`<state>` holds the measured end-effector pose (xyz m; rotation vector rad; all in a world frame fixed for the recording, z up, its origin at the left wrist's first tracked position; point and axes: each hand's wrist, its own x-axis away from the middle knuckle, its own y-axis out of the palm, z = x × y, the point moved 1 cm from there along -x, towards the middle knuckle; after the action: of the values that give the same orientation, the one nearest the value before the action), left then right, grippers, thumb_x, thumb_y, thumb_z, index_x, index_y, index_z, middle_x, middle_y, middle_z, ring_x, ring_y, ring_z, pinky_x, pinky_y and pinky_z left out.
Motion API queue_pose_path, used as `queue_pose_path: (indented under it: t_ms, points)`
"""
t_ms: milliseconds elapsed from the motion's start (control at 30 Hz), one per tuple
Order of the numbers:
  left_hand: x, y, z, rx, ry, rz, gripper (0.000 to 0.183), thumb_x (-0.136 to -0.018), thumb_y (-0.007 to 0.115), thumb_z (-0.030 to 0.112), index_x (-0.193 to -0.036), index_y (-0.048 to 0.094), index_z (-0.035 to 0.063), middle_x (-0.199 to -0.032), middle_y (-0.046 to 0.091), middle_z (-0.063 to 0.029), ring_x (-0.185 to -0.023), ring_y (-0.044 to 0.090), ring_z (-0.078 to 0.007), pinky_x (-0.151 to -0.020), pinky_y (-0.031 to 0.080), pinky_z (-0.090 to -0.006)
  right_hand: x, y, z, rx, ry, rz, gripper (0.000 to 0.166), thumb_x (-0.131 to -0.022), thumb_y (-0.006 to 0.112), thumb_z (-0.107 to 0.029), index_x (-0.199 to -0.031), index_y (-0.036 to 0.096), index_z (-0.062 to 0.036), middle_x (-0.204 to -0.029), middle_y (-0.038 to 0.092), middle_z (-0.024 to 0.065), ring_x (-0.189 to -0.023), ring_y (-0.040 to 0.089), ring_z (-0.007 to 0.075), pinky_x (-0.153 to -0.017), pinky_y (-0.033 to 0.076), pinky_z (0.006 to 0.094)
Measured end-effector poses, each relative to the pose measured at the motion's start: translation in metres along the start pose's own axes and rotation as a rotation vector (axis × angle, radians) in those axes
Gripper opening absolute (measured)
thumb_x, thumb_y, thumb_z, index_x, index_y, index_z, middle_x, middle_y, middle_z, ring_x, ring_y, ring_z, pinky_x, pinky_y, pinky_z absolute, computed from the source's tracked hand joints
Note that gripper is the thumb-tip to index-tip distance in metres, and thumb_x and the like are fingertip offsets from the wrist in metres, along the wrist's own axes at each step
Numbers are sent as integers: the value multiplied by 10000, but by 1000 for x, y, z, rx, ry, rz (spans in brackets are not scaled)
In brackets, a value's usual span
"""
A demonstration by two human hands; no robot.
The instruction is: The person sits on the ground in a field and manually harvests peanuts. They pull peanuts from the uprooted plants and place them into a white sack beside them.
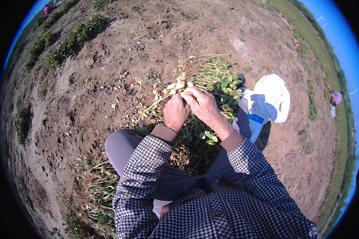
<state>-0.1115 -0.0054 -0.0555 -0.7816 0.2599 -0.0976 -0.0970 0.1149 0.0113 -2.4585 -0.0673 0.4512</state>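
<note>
Pale peanut pods (177, 85) on a pulled peanut plant cluster just beyond my two hands. My left hand (176, 111) is closed around the base of the plant, whose yellowish stem (152, 105) runs out to the left. Touching the pods from the right, my right hand (201, 104) has its thumb and forefinger pinched together, apparently on a pod. Beyond and to the right of it lies a heap of peanut plants (218, 76) with green leaves and tangled roots. More leafy plants lie between my legs, partly in shadow.
A white sack (272, 97) with blue print stands beside my right leg. Pulled plants (103, 191) lie at my left. Rows of green plants (77, 37) cross the bare soil at the upper left. A person in a pink hat (336, 98) is far right, another person (48, 9) far upper left.
</note>
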Motion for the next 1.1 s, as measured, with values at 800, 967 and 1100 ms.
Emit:
queue_pose_path:
  t_ms: [800, 967, 1100]
  points:
    - [-3, 7, -12, -120, 64, -18, 307, -778, 615, 191, -925, 466, -34, -832, 562, -226, -815, 567, -386, -727, 469, -447, 42, -22, 1, -1506, 617, 176, 130, -852, 443, -124, -857, 532, -29, -755, 547, 62, -497, 466, 107, -338, 316, 185]
    - [-1, 3, 2, -178, 58, -127, 330, -774, 623, 218, -923, 472, -35, -853, 550, -212, -825, 568, -363, -727, 476, -426, 22, -9, 33, -392, 371, 160, 257, -899, 587, -275, -945, 571, -23, -704, 564, 25, -526, 503, 106, -447, 381, 238]
    - [4, 6, 8, -234, 119, -122, 286, -767, 622, 187, -885, 476, -29, -764, 559, -200, -755, 582, -356, -676, 486, -414, 11, -13, 29, 65, 367, -47, 392, -858, 597, -361, -883, 588, 30, -666, 572, 149, -582, 567, 275, -566, 436, 396]
